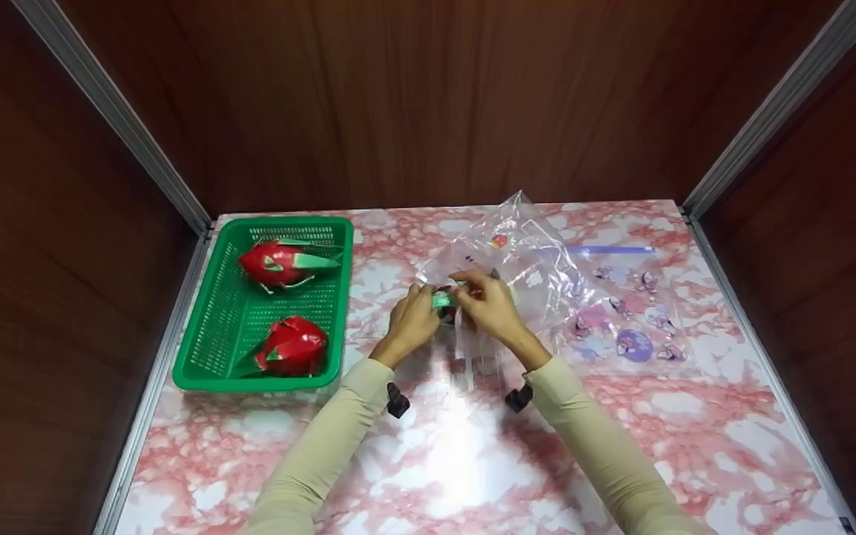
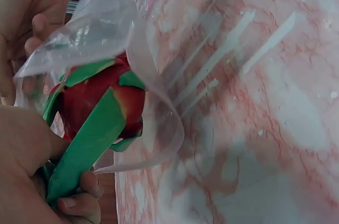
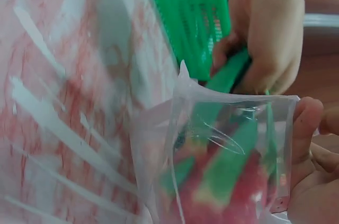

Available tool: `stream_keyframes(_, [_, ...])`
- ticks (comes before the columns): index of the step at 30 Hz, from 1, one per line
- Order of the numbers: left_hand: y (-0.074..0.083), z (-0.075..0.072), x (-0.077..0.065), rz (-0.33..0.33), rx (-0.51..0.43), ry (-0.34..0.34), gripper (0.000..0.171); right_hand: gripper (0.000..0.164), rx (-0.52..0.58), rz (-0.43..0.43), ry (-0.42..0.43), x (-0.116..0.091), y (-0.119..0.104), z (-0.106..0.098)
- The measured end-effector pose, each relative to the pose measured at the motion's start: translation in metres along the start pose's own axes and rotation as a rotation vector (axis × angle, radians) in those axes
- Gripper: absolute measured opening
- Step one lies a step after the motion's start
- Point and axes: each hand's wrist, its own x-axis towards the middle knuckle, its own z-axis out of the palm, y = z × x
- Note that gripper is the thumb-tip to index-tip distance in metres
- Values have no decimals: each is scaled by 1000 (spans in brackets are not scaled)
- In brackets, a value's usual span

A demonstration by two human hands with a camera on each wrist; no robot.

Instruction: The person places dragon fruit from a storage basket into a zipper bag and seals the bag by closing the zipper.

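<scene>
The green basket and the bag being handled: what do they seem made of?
Basket: probably molded plastic, with a slight sheen and regular perforations. Bag: apparently thin, glossy plastic film, since the red fruit shows through it and its folds catch light.

A round red fruit with green leaf-like flaps [image 2: 95, 107] is largely hidden from the head camera by a person's left hand [image 1: 413, 319] and right hand [image 1: 493, 303]. In the right wrist view, a clear plastic bag [image 3: 177, 176] blurs the fruit, whose base the bottom edge crops. Both hands are cut off at the frame's side in the left wrist view. The top edge trims the green perforated plastic basket [image 3: 185, 17], its reddish marks too blurred to read. Seen overhead, printed figures on a flat transparent sheet [image 1: 625, 319] are too small to identify; pale sleeves [image 1: 316, 461] run out of frame.
</scene>
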Motion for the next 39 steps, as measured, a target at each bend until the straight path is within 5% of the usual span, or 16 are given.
stream_keyframes(9, [5, 6, -1, 41, -47, -36, 25, 31, 119, 26, -38, -1, -4, 10])
stream_keyframes(10, [-10, 23, 10, 62, -46, -28, 22, 31, 121, 28, -40, -1, -4, 10])
stream_keyframes(15, [-30, 44, 20, 142, -78, -11, 20, 32, 194, 59, -48, -2, -1, 9])
stream_keyframes(20, [-1, 18, 0, 107, -189, -90, 30, 31, 272, 74, -54, -4, 2, 8])
stream_keyframes(27, [-25, 50, 11, 149, -169, -84, 27, 33, 390, 93, -89, -7, 5, 7])
stream_keyframes(32, [-10, 35, -1, 120, -303, -153, 25, 36, 411, 96, -128, -7, 6, 8])
stream_keyframes(39, [-6, 35, -7, 176, -305, -161, 49, 37, 407, 125, -143, -8, 9, 11])
